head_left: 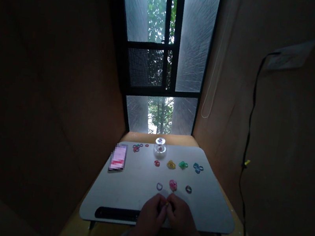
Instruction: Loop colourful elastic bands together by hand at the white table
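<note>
The left hand point(150, 213) and right hand point(180, 216) pinch a yellow bit point(167, 203). Yellow point(171, 164), green point(183, 164) and blue piles point(198, 168) lie apart by colour; another pile point(137, 147) is mixed.

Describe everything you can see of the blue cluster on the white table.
The blue cluster is several thin loops, elastic-looking, overlapping, with one open loop at its right side; I can't count them. It lies on the white table, right of the green cluster. Neither the left hand nor the right hand touches it.
</note>
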Tool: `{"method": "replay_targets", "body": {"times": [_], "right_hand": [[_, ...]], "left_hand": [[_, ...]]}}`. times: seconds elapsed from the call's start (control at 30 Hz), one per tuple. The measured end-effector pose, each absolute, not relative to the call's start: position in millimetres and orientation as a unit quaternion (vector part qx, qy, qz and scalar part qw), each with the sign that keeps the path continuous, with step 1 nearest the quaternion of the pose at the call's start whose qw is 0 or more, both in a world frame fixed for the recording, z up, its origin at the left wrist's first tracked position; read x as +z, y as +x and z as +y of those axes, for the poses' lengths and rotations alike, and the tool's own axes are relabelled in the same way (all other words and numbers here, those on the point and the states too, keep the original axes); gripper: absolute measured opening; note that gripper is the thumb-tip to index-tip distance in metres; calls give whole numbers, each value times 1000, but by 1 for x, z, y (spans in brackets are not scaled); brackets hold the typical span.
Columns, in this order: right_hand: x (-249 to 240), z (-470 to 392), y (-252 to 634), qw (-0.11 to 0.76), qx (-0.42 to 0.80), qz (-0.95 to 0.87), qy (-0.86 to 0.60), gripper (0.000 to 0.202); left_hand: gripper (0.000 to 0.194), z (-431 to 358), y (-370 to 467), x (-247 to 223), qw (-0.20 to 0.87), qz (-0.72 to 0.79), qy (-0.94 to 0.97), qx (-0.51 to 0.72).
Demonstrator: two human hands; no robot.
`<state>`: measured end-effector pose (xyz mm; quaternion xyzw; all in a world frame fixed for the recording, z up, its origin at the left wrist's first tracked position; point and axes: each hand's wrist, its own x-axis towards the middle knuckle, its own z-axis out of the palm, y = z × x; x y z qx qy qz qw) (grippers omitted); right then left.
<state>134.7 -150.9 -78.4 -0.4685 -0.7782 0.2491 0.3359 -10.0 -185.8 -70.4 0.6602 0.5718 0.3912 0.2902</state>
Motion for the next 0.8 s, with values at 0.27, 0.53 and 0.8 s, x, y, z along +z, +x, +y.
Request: {"method": "replay_targets", "body": {"times": [0.27,0.53,0.8], "right_hand": [[-79,-150,134,328,253,-779,-470,11],[-81,-150,134,336,251,-777,-470,11],[-77,-151,133,334,251,-776,-472,11]], "left_hand": [[12,-184,-10,-74,285,569,666,389],[12,-186,-10,-70,283,575,667,379],[10,-186,-11,-69,277,574,676,370]]}}
